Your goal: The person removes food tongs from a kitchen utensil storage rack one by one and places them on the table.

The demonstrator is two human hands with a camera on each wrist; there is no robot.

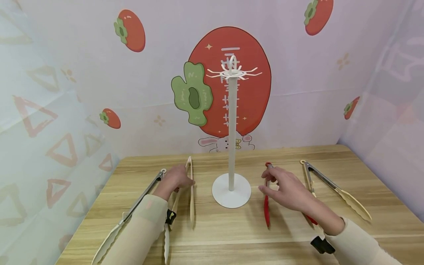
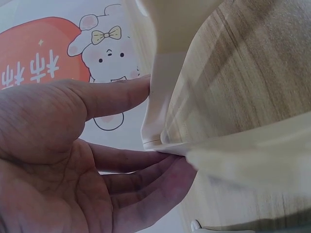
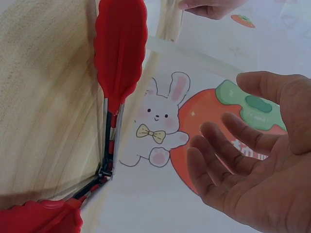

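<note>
My left hand (image 1: 179,176) pinches a pair of cream tongs (image 1: 192,206) near its hinged end. In the left wrist view, the thumb touches one arm of the cream tongs (image 2: 163,80) while the fingers (image 2: 146,194) bear on the other; the arms are spread apart. My right hand (image 1: 288,187) hovers over red-tipped tongs (image 1: 266,211) standing spread on the table. From the right wrist view, loosely bent fingers (image 3: 214,145) and thumb hold nothing, apart from the red-tipped tongs (image 3: 121,53).
Between the hands stands a white rack (image 1: 232,132) with a round base and a ring of hooks on top. Metal tongs with whitish tips (image 1: 140,198) lie far left; metal tongs with cream tips (image 1: 326,180) lie right. A patterned cloth backdrop (image 1: 281,125) rises behind the wooden table (image 1: 228,232).
</note>
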